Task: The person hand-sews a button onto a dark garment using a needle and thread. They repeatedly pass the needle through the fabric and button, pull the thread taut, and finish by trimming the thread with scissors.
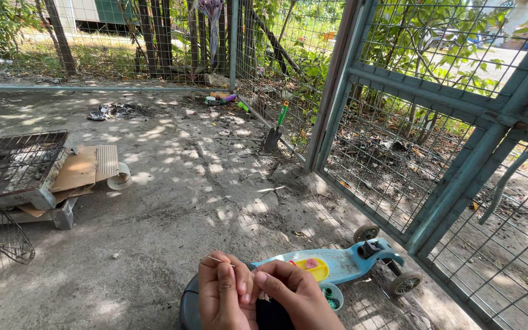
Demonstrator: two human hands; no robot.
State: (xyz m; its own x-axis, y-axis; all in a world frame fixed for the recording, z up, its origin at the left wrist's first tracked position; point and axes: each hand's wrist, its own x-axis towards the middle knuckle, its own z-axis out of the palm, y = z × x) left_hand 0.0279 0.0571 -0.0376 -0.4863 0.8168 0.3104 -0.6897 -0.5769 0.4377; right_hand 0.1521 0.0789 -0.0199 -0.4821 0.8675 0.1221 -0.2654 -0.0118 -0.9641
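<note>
My left hand (224, 296) and my right hand (294, 296) are close together at the bottom middle of the head view, fingertips meeting. The left hand pinches a thin needle or pin (214, 260) that sticks out to the upper left. Both hands pinch a small pale piece between them; I cannot make out what it is. Under the hands lies a dark round object (187, 305), mostly hidden. Just behind them a light blue toy scooter (343, 266) with a yellow patch lies flat on the concrete.
A teal metal mesh gate (435, 110) stands open on the right. A wire cage (13, 165) sits on cardboard and blocks at left. A small shovel (274, 131) leans on the fence. Litter (114, 111) lies at the back.
</note>
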